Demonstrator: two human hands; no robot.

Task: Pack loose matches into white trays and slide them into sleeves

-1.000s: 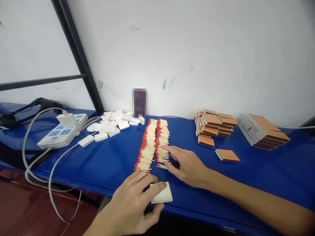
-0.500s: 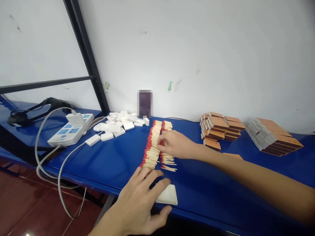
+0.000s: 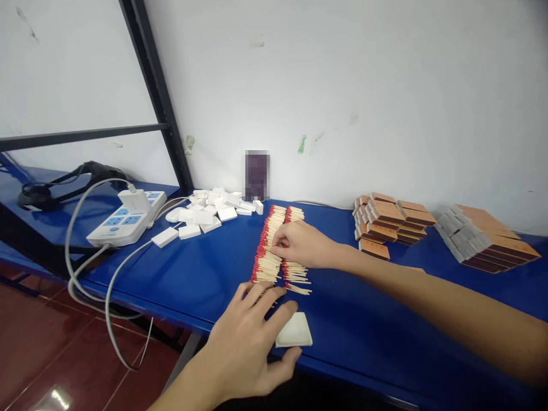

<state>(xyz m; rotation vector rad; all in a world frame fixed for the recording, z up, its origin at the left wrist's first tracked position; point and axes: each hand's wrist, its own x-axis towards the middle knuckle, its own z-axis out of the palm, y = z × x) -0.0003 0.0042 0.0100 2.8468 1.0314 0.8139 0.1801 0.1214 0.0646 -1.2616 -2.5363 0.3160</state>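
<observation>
Two long rows of red-headed matches (image 3: 268,264) lie side by side on the blue table. Over the right-hand row, my right hand (image 3: 306,244) is closed in a pinch, its fingertips among the matches near the red heads; how many they grip is hidden. My left hand (image 3: 252,337) is open with fingers spread, at the near end of the left-hand row, covering some matches there. Between its thumb and forefinger, close to the table's front edge, lies a small white matchbox tray (image 3: 295,331).
White matchbox trays (image 3: 203,217) are heaped at the back left, beside a power strip (image 3: 128,220) with cables. Brown matchboxes (image 3: 385,214) and a larger matchbox stack (image 3: 492,234) stand at right. A dark blurred rectangle (image 3: 257,176) leans against the wall.
The view has shifted slightly. My right hand has slid a little left, toward the gap between the rows. My left hand has barely moved and stays spread by the tray.
</observation>
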